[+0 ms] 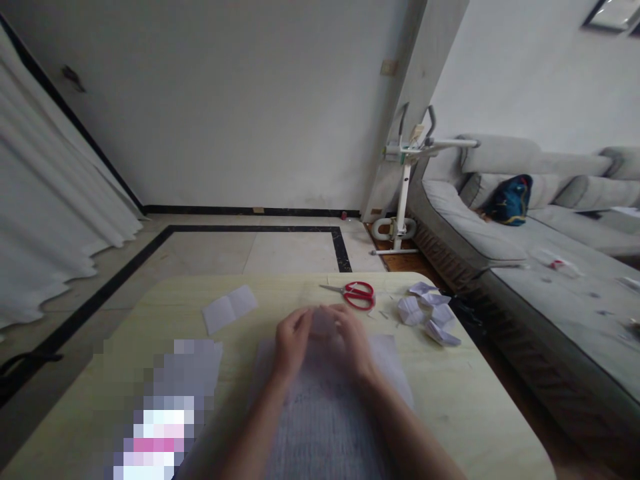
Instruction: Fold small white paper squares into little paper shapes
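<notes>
Between my two hands, above the table's middle, is a small piece of white paper [324,323]. My left hand [292,341] has its fingers closed on the paper's left side. On the other side my right hand [354,339] grips it too, slightly blurred. Beneath my wrists lies a larger white sheet [387,357], and nearer to me a page with rows of writing [320,433]. Red-handled scissors [357,294] rest just beyond my right hand. Several folded paper pieces [427,312] sit in a cluster to the right.
A creased white paper [230,309] lies at the table's far left. Closer on that side is a pixelated object [160,420]. Small paper scraps [384,315] are near the scissors. Beyond the wooden table [480,413] stand a grey sofa [565,313] and white exercise equipment [403,193].
</notes>
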`<state>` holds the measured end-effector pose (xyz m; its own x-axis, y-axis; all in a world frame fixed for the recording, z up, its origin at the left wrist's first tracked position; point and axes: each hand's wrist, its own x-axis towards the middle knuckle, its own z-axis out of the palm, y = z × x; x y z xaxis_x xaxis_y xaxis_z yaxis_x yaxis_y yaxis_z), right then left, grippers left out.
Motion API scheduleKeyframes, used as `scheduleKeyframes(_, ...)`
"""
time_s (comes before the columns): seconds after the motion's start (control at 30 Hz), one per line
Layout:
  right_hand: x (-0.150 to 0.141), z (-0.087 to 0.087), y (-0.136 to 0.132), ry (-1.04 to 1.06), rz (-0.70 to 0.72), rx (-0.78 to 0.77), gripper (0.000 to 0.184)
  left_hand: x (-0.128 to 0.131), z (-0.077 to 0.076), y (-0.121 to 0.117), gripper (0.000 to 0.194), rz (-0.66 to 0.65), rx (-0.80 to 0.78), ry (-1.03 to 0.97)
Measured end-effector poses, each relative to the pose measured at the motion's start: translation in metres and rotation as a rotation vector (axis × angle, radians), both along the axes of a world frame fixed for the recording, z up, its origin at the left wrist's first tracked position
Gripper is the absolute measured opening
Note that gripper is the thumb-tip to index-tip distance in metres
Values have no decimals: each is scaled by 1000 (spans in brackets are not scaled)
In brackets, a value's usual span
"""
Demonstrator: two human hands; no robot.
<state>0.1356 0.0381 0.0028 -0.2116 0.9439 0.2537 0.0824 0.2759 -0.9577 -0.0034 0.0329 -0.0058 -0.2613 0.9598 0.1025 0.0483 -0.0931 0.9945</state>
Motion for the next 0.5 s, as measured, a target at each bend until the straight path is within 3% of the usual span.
scheduleKeyframes(0.2, 4, 1, 8, 151, 10, -108, 29, 2, -5, 2, 34, -83, -39, -115)
scheduleKeyframes(0.5, 2, 0, 9, 54, -56, -137, 27, 4, 10, -5, 32, -128, -78, -55)
